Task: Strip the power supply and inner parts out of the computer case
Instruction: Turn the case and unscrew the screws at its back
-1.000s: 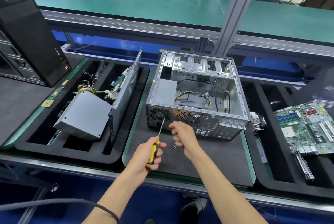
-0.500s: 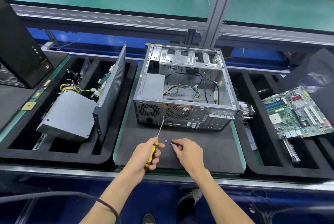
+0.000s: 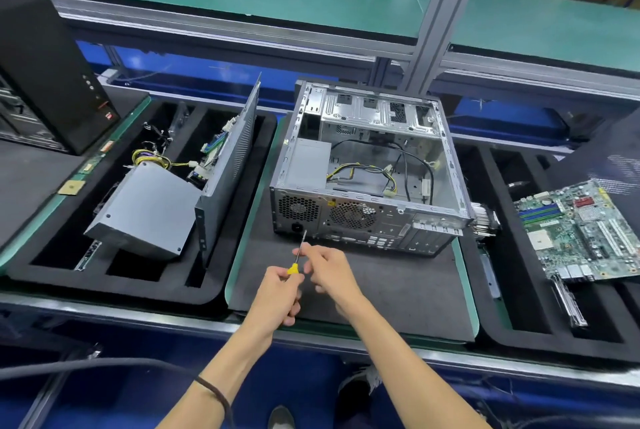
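The open computer case [image 3: 367, 179] lay on its side on the dark mat of the surface [image 3: 398, 290], its power supply [image 3: 308, 163] in the near-left corner. The left hand [image 3: 278, 293] gripped the yellow-handled screwdriver [image 3: 297, 259], the tip just short of the rear panel. The right hand [image 3: 329, 267] pinched the shaft, fingers curled. A motherboard [image 3: 581, 231] lay in the right tray.

The desk [image 3: 346, 333] carried a dark grey mat [image 3: 398, 290] with the opened computer case [image 3: 367, 179] lying on it. A black foam tray [image 3: 221, 286] sat just to its left and another foam tray [image 3: 502, 331] to its right. At far left a black tower [image 3: 45, 58] stood, apparently on a second mat [image 3: 31, 179].
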Tool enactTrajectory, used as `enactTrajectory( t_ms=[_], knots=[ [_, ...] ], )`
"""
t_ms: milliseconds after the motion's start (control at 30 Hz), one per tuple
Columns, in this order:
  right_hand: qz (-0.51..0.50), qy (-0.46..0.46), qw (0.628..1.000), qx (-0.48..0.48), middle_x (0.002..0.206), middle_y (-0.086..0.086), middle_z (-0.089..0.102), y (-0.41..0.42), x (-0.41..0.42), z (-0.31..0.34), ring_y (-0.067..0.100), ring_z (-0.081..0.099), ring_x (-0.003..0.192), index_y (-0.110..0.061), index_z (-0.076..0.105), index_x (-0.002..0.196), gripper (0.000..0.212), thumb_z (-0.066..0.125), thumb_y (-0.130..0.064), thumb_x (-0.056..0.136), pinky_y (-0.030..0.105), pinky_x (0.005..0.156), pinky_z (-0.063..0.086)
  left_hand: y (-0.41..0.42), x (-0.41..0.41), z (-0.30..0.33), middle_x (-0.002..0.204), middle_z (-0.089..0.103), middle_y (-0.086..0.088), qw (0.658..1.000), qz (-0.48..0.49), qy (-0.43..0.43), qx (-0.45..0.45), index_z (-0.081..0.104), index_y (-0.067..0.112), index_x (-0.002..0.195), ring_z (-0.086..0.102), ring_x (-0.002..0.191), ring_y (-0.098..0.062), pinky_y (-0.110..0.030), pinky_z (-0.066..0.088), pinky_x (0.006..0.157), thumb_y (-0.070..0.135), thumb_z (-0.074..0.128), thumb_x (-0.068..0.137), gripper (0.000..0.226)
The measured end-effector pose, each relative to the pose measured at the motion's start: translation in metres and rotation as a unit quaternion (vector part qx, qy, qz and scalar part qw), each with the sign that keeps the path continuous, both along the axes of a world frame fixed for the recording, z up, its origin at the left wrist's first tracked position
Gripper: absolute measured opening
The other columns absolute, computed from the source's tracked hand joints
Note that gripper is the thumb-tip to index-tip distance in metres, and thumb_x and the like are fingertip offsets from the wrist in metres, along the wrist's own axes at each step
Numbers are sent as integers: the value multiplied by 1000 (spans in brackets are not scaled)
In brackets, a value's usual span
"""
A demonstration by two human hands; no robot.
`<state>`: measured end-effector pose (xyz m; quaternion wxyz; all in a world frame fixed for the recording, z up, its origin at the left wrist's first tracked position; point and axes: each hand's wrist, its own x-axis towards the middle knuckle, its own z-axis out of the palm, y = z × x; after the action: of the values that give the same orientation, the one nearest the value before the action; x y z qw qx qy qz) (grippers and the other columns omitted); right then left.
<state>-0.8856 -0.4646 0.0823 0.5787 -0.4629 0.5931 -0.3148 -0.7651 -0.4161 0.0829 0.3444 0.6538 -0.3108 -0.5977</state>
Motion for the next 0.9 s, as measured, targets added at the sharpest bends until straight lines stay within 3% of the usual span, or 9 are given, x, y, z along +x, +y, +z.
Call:
enactTrajectory(
  t_ms=[133,233,300,533,900],
  knots=[
    [-1,30,999,20,57,-11,60,-7,24,-4,2,46,46,-18,74,95,18,59,-28,98,18,41,36,4,10,-9,78,62,-6,990,-15,-122,-73,56,21,102,51,50,-12,-29,40,41,30,50,103,11],
    [15,76,997,4,66,-9,65,-13,31,-9,1,50,50,-19,73,99,18,58,-29,99,21,48,42,2,21,-20,87,66,-4,976,-13,-202,-80,58,21,109,59,70,-16,-32,42,55,31,46,105,17],
    [8,47,999,22,72,-5,67,-16,35,-12,5,52,53,-15,73,103,19,56,-25,101,21,46,43,0,25,-26,92,66,-2,970,-4,-233,-73,57,18,115,60,79,-15,-29,41,60,31,44,106,21],
    [-15,-31,997,74,89,6,69,-26,48,-18,10,63,61,-15,70,96,16,56,-20,103,22,48,50,-7,30,-39,94,65,4,969,6,-238,-57,56,21,112,58,82,-5,-22,40,60,34,44,106,18],
    [-32,-62,993,93,81,6,69,-38,57,-22,10,64,55,-11,69,108,13,58,-10,100,22,48,51,-13,34,-40,94,66,3,969,12,-235,-76,58,21,114,60,83,-10,-27,42,63,32,45,106,19]
  ],
)
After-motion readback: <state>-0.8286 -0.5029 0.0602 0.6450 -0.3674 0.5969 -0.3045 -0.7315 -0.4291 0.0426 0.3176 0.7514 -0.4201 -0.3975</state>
